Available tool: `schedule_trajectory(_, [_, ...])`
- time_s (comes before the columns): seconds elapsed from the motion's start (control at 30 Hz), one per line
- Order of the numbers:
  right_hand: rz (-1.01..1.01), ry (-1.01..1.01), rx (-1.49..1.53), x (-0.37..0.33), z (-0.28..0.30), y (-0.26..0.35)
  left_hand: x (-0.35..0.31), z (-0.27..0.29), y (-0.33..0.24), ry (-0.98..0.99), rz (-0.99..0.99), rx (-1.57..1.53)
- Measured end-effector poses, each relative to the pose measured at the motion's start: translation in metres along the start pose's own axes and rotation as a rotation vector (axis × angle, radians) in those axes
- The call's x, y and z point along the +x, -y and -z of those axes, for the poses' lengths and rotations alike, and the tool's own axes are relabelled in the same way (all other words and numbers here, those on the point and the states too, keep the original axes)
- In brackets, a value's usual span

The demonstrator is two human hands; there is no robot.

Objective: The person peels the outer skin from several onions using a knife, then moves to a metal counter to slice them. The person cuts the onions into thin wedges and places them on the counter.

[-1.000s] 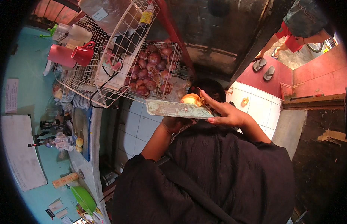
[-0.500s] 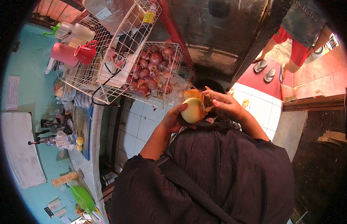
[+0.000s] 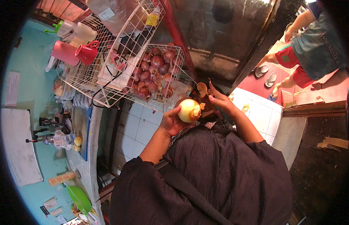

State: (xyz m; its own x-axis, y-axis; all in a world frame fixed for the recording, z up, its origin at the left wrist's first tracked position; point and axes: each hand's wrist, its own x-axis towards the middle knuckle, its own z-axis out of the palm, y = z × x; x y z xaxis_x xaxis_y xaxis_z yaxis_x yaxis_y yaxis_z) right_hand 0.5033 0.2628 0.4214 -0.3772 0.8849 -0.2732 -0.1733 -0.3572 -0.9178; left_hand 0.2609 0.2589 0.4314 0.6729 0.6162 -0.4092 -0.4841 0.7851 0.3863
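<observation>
A pale, mostly peeled onion (image 3: 188,111) rests in my left hand (image 3: 172,120), the fingers curled around its left and underside. Loose brown skin still clings to the onion's right end. Beyond it, a strip of dry onion skin (image 3: 201,89) hangs at the fingertips of my right hand (image 3: 224,104), which appears closed on it. Part of my right palm is in shadow, so whatever else lies in it is hidden. A dark container or bag sits below the two hands, with its shape hard to make out.
A white wire rack (image 3: 107,88) holds several red onions (image 3: 153,71) and a red mug (image 3: 87,52). Two peeled onions (image 3: 77,141) lie on the counter at left. Skin scraps lie on the tiled floor (image 3: 257,114). Another person (image 3: 313,48) is beyond the doorway, near grey sandals (image 3: 270,80).
The strip of skin has come away from the onion with my right hand. My left hand has tilted the onion and shifted slightly left. The other person has bent over with an arm reaching out.
</observation>
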Motion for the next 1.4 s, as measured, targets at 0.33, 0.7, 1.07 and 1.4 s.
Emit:
schedule_trajectory(0.33, [0.187,0.347,-0.184,-0.039,-0.013,0.015,0.004,0.0,0.003,-0.139,-0.16,0.157])
schedule_trajectory(0.7, [0.141,0.174,-0.291,-0.036,-0.019,0.001,0.003,-0.021,0.004,-0.139,-0.107,0.152])
schedule_trajectory(1.07, [0.152,-0.051,0.003,-0.038,0.002,-0.006,0.0,-0.029,-0.002,0.071,-0.108,0.064])
schedule_trajectory(1.4, [0.228,0.254,-0.61,-0.058,-0.022,0.022,0.01,0.008,0.016,-0.136,-0.117,0.121])
